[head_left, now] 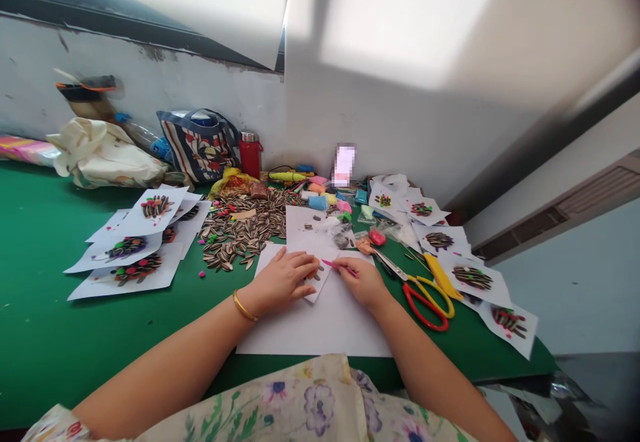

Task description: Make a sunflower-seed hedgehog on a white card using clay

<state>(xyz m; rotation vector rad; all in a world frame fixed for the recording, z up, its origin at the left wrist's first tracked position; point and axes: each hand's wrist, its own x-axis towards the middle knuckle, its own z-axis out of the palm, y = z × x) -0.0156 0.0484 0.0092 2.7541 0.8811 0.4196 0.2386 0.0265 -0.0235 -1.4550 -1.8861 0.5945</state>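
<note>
Pinned small white card [319, 287] flat over larger sheet [311, 335] with left hand [284, 281], fingers slightly apart, beside orange piece [313, 271]. Clamped pink tool [329, 264] in right hand [363, 283], tip near that piece. Apparently engaged in shaping; next likely required steady card, light tip contact.

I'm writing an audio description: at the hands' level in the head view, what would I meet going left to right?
Card pile → left hand → pink tool → right hand → scissors → nearest right-side card.
</note>
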